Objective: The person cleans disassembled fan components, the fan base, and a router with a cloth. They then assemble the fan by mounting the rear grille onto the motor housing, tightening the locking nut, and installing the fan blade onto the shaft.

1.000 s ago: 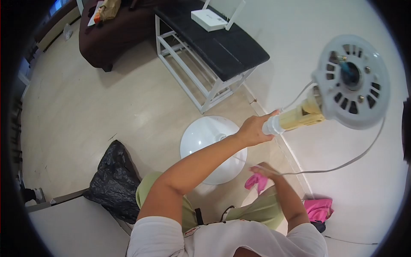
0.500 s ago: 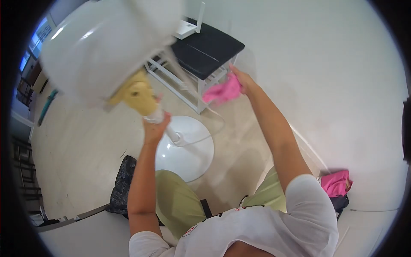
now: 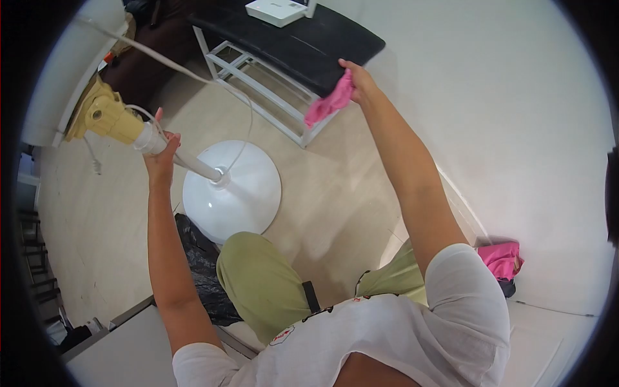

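Observation:
My left hand (image 3: 161,158) is closed around the upper pole of a white floor-standing appliance, at the white collar (image 3: 148,137) just below its yellowed plastic joint (image 3: 111,116). The appliance's large white head (image 3: 71,71) is cut off by the view's upper left edge. Its pole (image 3: 200,166) runs down to a round white base (image 3: 242,200) on the floor. A pale cord (image 3: 193,73) hangs in a loop from the head to the base. In my right hand (image 3: 361,84) is a crumpled pink cloth (image 3: 332,103), held near the corner of a black-topped bench (image 3: 296,51).
On the bench lies a white router-like box (image 3: 277,11) with an antenna. A black plastic bag (image 3: 203,271) rests beside my left leg. Against the wall at right sits a pink bundle (image 3: 501,260). Dark chairs or racks (image 3: 40,271) line the far left.
The appliance's head and my left hand have swung to the left in view. My right hand has risen slightly with the pink cloth. More of the bench shows now.

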Tool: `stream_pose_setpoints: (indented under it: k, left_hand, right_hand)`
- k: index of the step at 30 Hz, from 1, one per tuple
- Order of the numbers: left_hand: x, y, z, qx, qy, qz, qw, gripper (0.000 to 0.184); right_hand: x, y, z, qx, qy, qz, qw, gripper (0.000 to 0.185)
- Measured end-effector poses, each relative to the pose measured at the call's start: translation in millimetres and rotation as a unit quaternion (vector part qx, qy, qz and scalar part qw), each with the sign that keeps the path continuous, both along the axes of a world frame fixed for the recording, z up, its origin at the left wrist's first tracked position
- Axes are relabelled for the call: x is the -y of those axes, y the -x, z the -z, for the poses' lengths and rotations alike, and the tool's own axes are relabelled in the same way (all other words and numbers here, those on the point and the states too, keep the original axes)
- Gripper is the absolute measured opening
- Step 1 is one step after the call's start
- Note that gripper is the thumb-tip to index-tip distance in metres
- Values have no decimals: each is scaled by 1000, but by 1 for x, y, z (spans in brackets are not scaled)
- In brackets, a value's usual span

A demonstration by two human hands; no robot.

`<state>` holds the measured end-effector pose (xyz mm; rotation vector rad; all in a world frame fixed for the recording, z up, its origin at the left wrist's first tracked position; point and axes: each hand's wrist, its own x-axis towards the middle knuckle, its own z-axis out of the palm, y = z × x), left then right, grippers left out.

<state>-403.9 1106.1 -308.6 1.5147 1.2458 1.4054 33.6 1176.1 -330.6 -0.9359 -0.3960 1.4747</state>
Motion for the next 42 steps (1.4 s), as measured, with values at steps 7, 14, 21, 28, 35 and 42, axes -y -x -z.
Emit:
stream_pose_setpoints:
  k: [7,14,21,28,35,42]
  left_hand:
    - [-4,7,8,38,-7,-14,999,67]
    - [-21,14,16,37,-16,-62,997,63]
    - [-92,38,45,31,-87,-114,989,44]
    - [-176,41,45,-45,-98,-173,979,32]
    - [-269,51,51,-37,-84,-206,974,36]
    - [-350,83,43,39,-61,-119,990,57]
  right_hand:
    - [78,-47,4,33,15,40,999,41]
    - [152,-57,-5,67,64,67,993,49]
    - [173,-54,0,95,126,52,986,51]
    - [172,-61,-10,111,164,21,980,57]
    - [179,-68,-7,148,197,8,969,63]
    - [178,-63,-21,140,266,-20,954,71]
